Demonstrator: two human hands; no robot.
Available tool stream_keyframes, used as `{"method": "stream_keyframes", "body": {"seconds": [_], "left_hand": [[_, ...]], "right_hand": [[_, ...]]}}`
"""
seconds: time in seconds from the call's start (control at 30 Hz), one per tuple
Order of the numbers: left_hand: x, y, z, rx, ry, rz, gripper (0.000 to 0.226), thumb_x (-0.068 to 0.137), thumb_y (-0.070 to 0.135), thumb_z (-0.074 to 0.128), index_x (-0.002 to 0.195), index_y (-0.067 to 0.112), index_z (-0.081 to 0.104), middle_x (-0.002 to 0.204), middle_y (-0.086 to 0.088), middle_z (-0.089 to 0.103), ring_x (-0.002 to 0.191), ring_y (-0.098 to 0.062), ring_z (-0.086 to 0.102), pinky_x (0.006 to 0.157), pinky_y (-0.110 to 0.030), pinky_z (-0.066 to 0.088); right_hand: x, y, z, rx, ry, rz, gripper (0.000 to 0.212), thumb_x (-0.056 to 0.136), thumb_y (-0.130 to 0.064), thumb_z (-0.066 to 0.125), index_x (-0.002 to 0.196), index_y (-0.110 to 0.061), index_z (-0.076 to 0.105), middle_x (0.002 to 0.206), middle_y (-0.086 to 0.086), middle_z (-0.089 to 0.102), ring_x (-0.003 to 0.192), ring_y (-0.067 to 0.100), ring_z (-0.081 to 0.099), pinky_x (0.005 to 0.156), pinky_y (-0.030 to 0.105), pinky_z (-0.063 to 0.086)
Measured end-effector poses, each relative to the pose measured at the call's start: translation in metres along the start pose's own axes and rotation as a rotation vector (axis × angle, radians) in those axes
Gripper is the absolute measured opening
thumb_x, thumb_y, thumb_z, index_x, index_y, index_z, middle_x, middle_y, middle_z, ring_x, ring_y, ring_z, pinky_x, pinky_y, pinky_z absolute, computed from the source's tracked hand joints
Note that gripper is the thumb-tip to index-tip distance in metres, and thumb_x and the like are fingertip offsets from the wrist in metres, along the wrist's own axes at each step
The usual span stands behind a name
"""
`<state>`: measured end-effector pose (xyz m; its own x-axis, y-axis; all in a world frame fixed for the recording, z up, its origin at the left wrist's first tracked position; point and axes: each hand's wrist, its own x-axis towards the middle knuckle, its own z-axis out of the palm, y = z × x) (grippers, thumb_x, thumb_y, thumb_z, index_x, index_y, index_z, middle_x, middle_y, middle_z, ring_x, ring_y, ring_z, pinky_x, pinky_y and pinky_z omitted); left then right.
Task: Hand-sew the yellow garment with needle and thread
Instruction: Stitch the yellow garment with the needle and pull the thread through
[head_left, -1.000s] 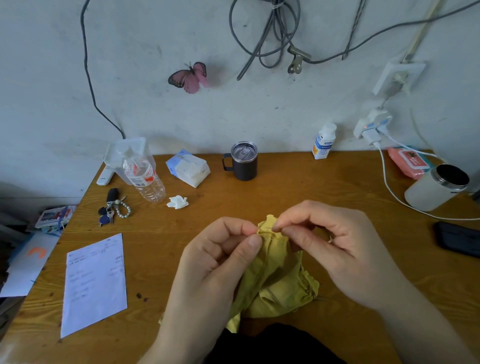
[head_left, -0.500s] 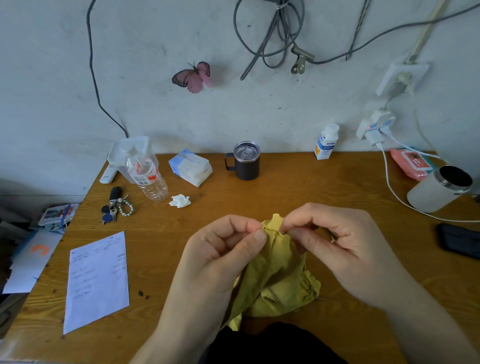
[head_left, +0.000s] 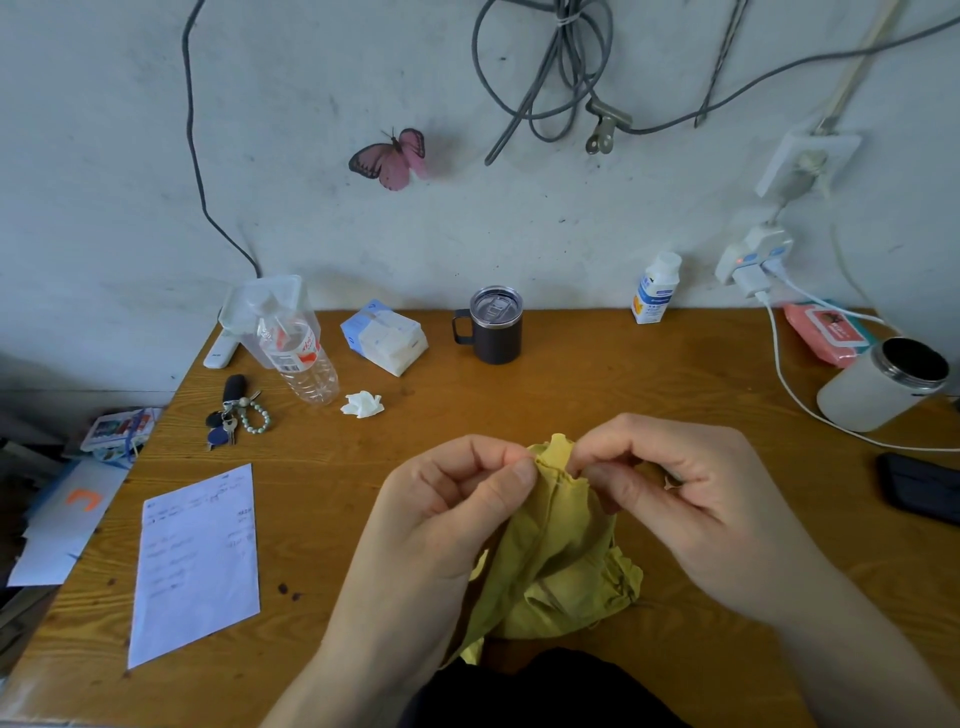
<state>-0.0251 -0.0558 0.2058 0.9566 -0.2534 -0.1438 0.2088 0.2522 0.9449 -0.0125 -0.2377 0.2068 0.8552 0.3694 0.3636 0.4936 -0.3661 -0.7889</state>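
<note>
A crumpled yellow garment (head_left: 556, 566) hangs over the wooden table (head_left: 597, 395) near its front edge, its top seam lifted between both hands. My left hand (head_left: 447, 514) pinches the seam's left side between thumb and forefinger. My right hand (head_left: 691, 499) pinches the seam's right side with curled fingers. I cannot make out the needle or the thread in this view; the fingertips hide the spot where they meet the cloth.
A sheet of paper (head_left: 197, 561) lies front left. Keys (head_left: 234, 415), a plastic bottle (head_left: 298, 358), a tissue pack (head_left: 384, 338), a crumpled tissue (head_left: 362, 404) and a dark mug (head_left: 493, 325) stand further back. A white canister (head_left: 883, 384), charging cable (head_left: 800, 400) and phone (head_left: 924, 488) sit right.
Both hands keep their pinch on the seam and have barely shifted. The fingertips of the two hands sit slightly closer together on the cloth.
</note>
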Motion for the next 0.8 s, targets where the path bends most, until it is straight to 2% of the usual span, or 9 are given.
{"method": "stream_keyframes", "body": {"seconds": [0.37,0.67,0.8], "left_hand": [[0.0002,0.0016,0.0029,-0.024,-0.030,-0.024,0.013,0.066,0.032,0.073,0.069,0.020,0.075,0.062,0.001,0.068,0.056,-0.006,0.061,0.053,-0.018,0.051],[0.0022,0.0030,0.0024,0.000,-0.076,-0.079,0.013,0.066,0.032,0.071,0.068,0.021,0.075,0.062,0.001,0.068,0.056,-0.006,0.062,0.053,-0.017,0.050],[0.0032,0.0018,0.0038,-0.015,-0.075,-0.098,0.010,0.067,0.028,0.071,0.067,0.020,0.075,0.061,0.001,0.068,0.055,-0.006,0.062,0.053,-0.015,0.049]], "right_hand": [[-0.0032,0.0031,-0.0005,-0.037,-0.002,-0.019,0.015,0.088,-0.020,0.052,0.086,-0.022,0.067,0.075,-0.016,0.063,0.070,0.003,0.061,0.061,0.009,0.040],[-0.0060,0.0064,0.0001,-0.080,0.021,-0.052,0.014,0.090,-0.021,0.051,0.085,-0.024,0.065,0.070,-0.010,0.061,0.064,0.010,0.058,0.054,0.025,0.043],[-0.0073,0.0083,0.0031,-0.056,0.039,-0.052,0.015,0.089,-0.017,0.052,0.083,-0.019,0.067,0.069,-0.009,0.061,0.064,0.010,0.058,0.054,0.024,0.043]]}}
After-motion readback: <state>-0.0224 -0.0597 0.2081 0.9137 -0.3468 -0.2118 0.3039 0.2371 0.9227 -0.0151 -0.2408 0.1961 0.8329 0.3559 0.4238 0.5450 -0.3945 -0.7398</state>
